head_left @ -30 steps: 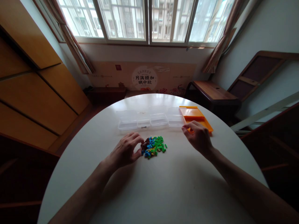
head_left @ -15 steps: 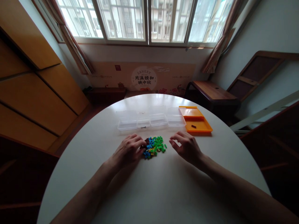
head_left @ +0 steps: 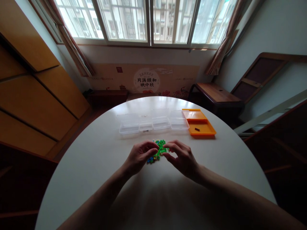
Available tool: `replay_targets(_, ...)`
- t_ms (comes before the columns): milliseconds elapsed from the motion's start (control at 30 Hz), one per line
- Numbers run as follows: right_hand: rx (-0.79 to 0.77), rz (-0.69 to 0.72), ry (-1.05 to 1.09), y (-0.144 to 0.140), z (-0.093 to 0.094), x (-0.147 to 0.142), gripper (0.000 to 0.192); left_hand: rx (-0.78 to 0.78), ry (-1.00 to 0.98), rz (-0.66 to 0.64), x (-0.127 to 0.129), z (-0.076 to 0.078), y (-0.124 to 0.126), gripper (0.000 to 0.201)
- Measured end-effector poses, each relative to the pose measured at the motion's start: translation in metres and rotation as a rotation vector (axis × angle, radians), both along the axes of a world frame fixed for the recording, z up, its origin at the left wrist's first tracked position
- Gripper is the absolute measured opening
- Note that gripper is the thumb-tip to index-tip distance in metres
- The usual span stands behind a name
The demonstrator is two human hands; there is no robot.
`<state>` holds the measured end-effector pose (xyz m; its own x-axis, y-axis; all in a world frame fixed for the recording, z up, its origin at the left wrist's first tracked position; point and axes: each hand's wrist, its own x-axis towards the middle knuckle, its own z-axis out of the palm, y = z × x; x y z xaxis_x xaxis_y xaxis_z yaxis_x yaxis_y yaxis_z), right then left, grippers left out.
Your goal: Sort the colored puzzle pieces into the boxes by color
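Clear boxes (head_left: 153, 123), four; orange tray (head_left: 200, 127), one; two hands (head_left: 160, 155) on bricks (head_left: 160, 145)

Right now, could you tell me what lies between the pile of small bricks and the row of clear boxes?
In the head view, only bare white table lies between the bricks and the clear boxes.

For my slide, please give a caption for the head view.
Both hands, left hand and right hand, meet over small coloured bricks.

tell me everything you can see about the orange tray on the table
The orange tray looks like plastic: a shallow open box lying flat, with what seems its hinged lid folded open behind it. It sits at the right end of a row of clear boxes, beside the nearest. One small dark piece lies inside. Neither hand touches it.
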<state>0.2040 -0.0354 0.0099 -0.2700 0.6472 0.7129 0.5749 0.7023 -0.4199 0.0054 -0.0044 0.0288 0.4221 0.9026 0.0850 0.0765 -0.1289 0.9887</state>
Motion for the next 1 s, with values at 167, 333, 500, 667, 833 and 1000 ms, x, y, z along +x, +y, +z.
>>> replay_targets(167,0.027,0.042,0.103,-0.001,0.006,-0.011,0.004,-0.143,-0.087,-0.034,0.004,0.003,-0.004,0.037)
replay_targets(333,0.07,0.03,0.097,-0.001,0.008,-0.019,0.006,-0.118,-0.055,-0.058,0.005,0.005,-0.005,0.04)
replay_targets(500,0.048,-0.054,0.082,0.013,0.012,-0.003,0.006,0.019,0.055,0.085,-0.002,0.002,-0.003,0.039)
replay_targets(667,0.013,-0.447,0.111,0.048,0.007,0.058,0.013,0.306,0.268,0.175,-0.025,-0.001,0.009,0.026)
replay_targets(833,-0.103,-0.661,0.029,0.072,-0.011,0.118,0.02,0.555,0.437,0.252,-0.037,-0.002,0.021,0.018)
replay_targets(1000,-0.19,-0.644,-0.064,0.076,-0.019,0.13,0.023,0.542,0.495,0.203,-0.041,-0.003,0.025,0.018)
